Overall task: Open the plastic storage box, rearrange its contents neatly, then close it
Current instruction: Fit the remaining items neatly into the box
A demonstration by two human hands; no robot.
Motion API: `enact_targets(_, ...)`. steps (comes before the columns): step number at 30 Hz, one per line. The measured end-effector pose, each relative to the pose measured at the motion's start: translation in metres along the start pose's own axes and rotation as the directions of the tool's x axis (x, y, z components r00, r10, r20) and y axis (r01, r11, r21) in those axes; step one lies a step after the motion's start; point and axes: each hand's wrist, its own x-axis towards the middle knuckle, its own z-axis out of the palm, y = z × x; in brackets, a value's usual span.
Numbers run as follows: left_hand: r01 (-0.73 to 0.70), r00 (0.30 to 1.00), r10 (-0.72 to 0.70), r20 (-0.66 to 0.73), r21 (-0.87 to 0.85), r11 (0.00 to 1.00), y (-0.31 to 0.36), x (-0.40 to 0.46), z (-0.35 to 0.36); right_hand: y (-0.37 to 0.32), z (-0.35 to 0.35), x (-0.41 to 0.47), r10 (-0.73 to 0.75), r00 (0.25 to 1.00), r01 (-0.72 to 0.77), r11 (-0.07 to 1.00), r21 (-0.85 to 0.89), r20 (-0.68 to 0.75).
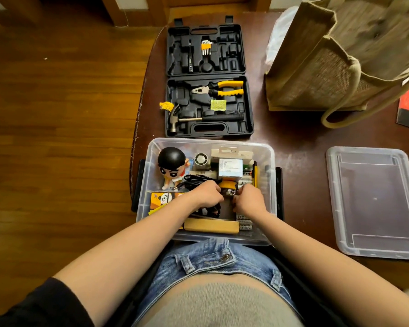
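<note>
A single wide-angle camera worn on the person's head looks steeply down and forward. It sits close above the clear storage box point(267, 185) at the near table edge, with forearms entering from the bottom. Farther off, the open tool case point(246, 109) lies ahead, wooden floor point(57, 114) left.

One clear storage box point(151, 208) at 6 o'clock, one loose lid point(373, 204) at 3, one open tool case point(209, 79) at 12 holding one hammer point(198, 119) and one pliers point(220, 88), one jute bag point(335, 62) at 1
</note>
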Motion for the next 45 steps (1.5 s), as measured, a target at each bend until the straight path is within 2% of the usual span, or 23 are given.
enact_targets(4,-0.032,0.999,0.032,-0.024,0.003,0.999,0.0,-0.002,-0.002,-0.003,0.001,-0.002,-0.12,0.991,0.106,0.978,-0.182,-0.064)
enact_targets(7,-0.047,0.999,0.046,-0.022,-0.018,0.999,0.001,-0.003,-0.002,-0.003,0.002,-0.001,-0.113,0.991,0.097,0.976,-0.193,-0.071)
enact_targets(12,-0.031,0.999,0.036,0.028,-0.164,0.986,0.0,-0.007,-0.004,-0.001,-0.001,0.001,-0.091,0.994,0.079,0.977,-0.198,-0.056)
enact_targets(17,-0.034,0.999,0.041,0.023,-0.245,0.969,-0.004,-0.015,-0.012,-0.002,-0.006,-0.002,-0.154,0.987,0.139,0.963,-0.231,-0.049)
enact_targets(21,0.008,0.994,0.039,0.105,-0.414,0.91,-0.006,-0.023,-0.018,-0.003,-0.012,-0.011,-0.229,0.973,0.207,0.913,-0.351,-0.022)
enact_targets(24,0.008,0.988,0.081,0.128,-0.58,0.814,-0.011,-0.031,-0.021,-0.004,-0.019,-0.019,-0.251,0.967,0.247,0.877,-0.413,0.046)
enact_targets(25,0.006,0.986,0.1,0.133,-0.63,0.777,-0.013,-0.033,-0.022,-0.004,-0.022,-0.021,-0.261,0.962,0.273,0.89,-0.365,0.082)
enact_targets(27,0.002,0.982,0.128,0.137,-0.691,0.723,-0.015,-0.036,-0.022,-0.003,-0.025,-0.024,-0.288,0.94,0.301,0.952,-0.049,0.181)
enact_targets(29,-0.014,0.984,0.135,0.118,-0.701,0.713,-0.016,-0.036,-0.022,-0.002,-0.03,-0.029,-0.337,0.913,0.267,0.92,0.287,0.231)
enact_targets(31,-0.035,0.987,0.131,0.089,-0.683,0.729,-0.016,-0.036,-0.02,0.002,-0.034,-0.032,-0.391,0.893,0.281,0.871,0.404,0.221)
enact_targets(35,-0.045,0.99,0.12,0.074,-0.641,0.766,-0.016,-0.036,-0.016,0.006,-0.036,-0.036,-0.487,0.822,0.303,0.812,0.498,0.294)
enact_targets(40,-0.053,0.988,0.128,0.087,-0.584,0.81,-0.013,-0.036,-0.015,-0.002,-0.041,-0.041,-0.603,0.734,0.489,0.789,0.372,0.314)
enact_targets(42,-0.074,0.989,0.135,0.065,-0.574,0.816,-0.014,-0.036,-0.016,-0.005,-0.041,-0.041,-0.6,0.746,0.5,0.791,0.351,0.29)
enact_targets(45,-0.104,0.991,0.135,0.014,-0.566,0.818,-0.016,-0.036,-0.018,-0.008,-0.043,-0.043,-0.515,0.82,0.452,0.85,0.27,0.249)
